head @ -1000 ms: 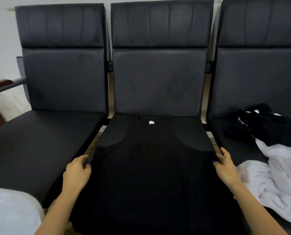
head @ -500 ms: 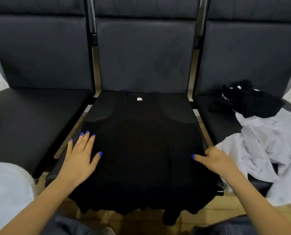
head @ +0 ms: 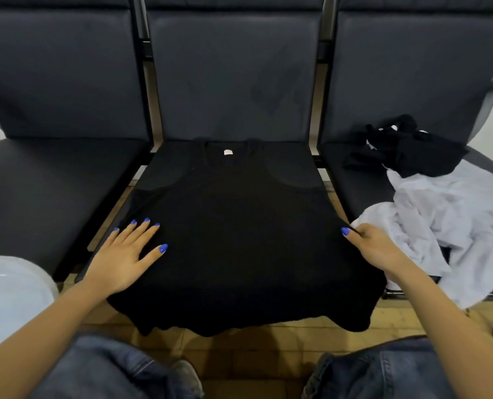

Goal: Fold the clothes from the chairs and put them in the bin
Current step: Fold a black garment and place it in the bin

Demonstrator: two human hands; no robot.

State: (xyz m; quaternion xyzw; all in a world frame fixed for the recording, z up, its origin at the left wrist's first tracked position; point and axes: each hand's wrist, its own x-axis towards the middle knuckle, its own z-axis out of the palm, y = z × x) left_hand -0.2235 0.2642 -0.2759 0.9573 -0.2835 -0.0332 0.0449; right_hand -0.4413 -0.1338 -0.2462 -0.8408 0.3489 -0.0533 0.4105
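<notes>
A black sleeveless top (head: 239, 226) lies spread flat on the middle chair seat (head: 311, 168), neck label toward the backrest, hem hanging over the front edge. My left hand (head: 124, 254) rests flat on its left side with fingers straight. My right hand (head: 377, 249) pinches the top's right edge, fingers curled. A crumpled black garment (head: 412, 151) and a white garment (head: 455, 220) lie on the right chair seat (head: 351, 180).
The left chair seat (head: 52, 182) is bare. A pale rounded bin (head: 9, 298) sits at the lower left beside my left arm. My knees in jeans (head: 110, 370) are near the seat's front edge, over a wooden floor (head: 253, 355).
My left hand let go of the top's left edge and now lies flat on it. My right hand curled onto the right edge. The view tilted down and moved closer.
</notes>
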